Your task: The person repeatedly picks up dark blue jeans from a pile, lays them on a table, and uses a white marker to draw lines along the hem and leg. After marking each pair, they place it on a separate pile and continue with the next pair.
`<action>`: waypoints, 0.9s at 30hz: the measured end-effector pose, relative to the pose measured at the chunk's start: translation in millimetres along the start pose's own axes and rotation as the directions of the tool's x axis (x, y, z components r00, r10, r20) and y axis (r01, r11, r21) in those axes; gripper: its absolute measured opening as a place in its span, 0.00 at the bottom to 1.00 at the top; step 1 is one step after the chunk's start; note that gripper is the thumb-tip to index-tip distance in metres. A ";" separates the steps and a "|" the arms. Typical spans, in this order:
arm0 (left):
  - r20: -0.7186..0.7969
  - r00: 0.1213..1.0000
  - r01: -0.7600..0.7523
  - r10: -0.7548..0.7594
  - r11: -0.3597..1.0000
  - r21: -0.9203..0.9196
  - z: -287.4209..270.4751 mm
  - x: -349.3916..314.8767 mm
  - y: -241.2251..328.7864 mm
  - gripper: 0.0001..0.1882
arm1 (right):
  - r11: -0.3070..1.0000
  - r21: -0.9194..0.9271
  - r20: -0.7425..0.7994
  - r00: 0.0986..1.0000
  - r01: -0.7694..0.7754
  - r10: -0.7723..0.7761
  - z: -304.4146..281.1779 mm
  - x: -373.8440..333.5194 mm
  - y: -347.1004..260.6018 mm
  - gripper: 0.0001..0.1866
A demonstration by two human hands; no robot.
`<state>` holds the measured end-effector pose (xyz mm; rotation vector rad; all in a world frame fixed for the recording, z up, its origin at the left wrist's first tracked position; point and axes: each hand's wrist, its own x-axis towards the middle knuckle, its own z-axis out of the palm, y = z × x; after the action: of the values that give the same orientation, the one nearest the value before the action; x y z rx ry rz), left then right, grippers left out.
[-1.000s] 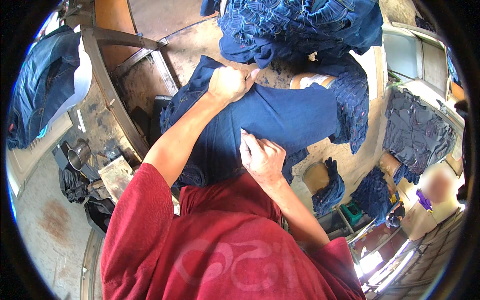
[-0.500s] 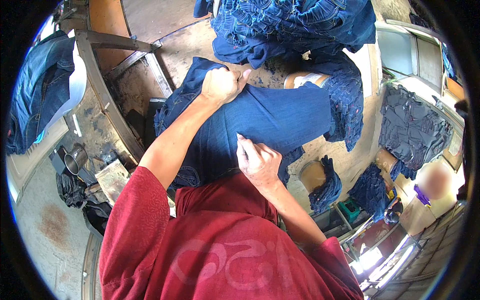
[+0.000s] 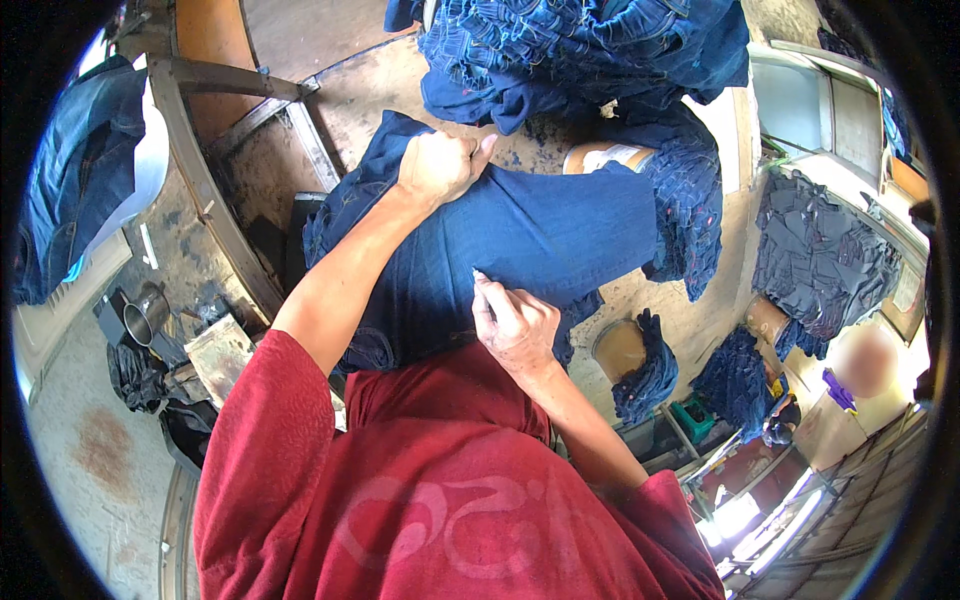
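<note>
Dark blue denim jeans (image 3: 560, 225) lie stretched across in front of me, one leg reaching to the right. My left hand (image 3: 440, 168) is closed in a fist on the far edge of the denim, its thumb sticking out to the right. Nearer to me, my right hand (image 3: 515, 325) pinches a small pale piece, whose tip touches the middle of the cloth. Its kind is too small to make out, and the fingers hide most of it.
A big heap of denim (image 3: 590, 50) rises beyond the jeans. More denim (image 3: 685, 210) drapes over a round support at the right. Dark grey garments (image 3: 825, 260) lie farther right. A metal frame (image 3: 225, 200) and a metal mug (image 3: 147, 315) stand at the left. Another person appears far right.
The whole view has shifted slightly. Both hands keep nearly the same places on the jeans, and the right fingertips show almost no movement over the cloth.
</note>
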<state>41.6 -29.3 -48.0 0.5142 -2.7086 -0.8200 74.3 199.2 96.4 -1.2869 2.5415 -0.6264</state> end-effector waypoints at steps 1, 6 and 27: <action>-0.001 1.000 0.002 -0.002 1.000 0.004 0.0 -0.2 -0.1 0.29 | 0.999 -0.012 0.052 0.998 -0.039 0.039 -2.3 -2.2 -2.0 0.06; 0.002 1.000 0.016 -0.016 1.000 0.008 1.0 -1.2 -0.7 0.30 | 0.998 0.051 -0.026 0.999 -0.045 0.046 -4.0 -2.1 -2.3 0.06; -0.035 0.999 -0.006 0.006 1.000 0.006 1.0 -0.6 0.1 0.30 | 0.999 0.036 -0.026 1.000 0.010 -0.009 -5.3 3.6 7.4 0.05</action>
<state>41.8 -28.5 -48.9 0.5166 -2.6801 -0.7938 64.9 201.6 97.6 -1.2873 2.5338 -0.6917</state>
